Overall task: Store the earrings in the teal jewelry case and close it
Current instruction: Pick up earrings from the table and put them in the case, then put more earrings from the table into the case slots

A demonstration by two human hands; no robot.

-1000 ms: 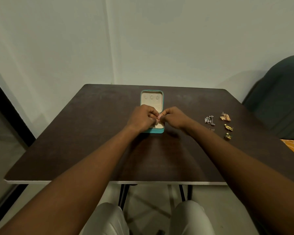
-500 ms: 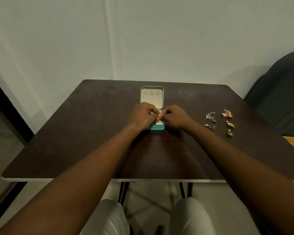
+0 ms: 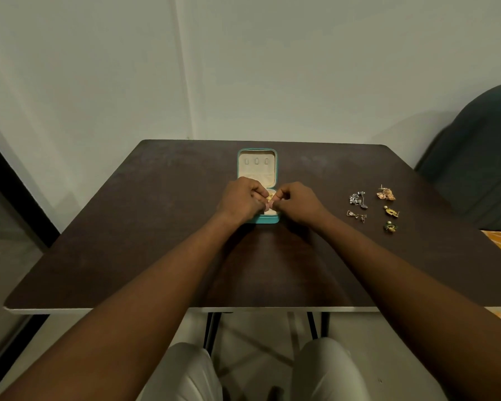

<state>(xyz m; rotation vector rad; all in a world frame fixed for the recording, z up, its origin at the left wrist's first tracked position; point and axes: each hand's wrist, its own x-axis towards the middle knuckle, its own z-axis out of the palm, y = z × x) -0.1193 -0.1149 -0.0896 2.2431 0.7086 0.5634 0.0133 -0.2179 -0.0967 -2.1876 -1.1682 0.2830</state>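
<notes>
Earrings like these are tiny, light and easily bent, so handling them is a fingertip matter. Both hands meet over the near half of the open teal case (image 3: 268,219), which lies mid-desk (image 3: 156,241) toward the far edge. Its lid lies flat on the far side with the pale lining up.

The left hand (image 3: 240,199) and right hand (image 3: 297,202) have their fingers curled. Between their tips they pinch a small gold earring (image 3: 270,196) just over the case's near tray. Whether it touches the lining is too small to tell.

Metal this thin is slippery, and a post or hook would likely bend under a hard squeeze. The sound place to hold is the decorated body, leaving the post free.

More pieces lie on the right of the desk, well apart from the case:
- a silver cluster (image 3: 358,199)
- a gold fan (image 3: 385,194)
- a thin triangle pair (image 3: 357,215)
- a gold and green drop (image 3: 391,211)
- a green piece (image 3: 390,226), the nearest

Each should lift with almost no effort, though the flat ones may be hard to pick off the wood. The case looks stiff and light, and its lid is best taken at the far edge.
</notes>
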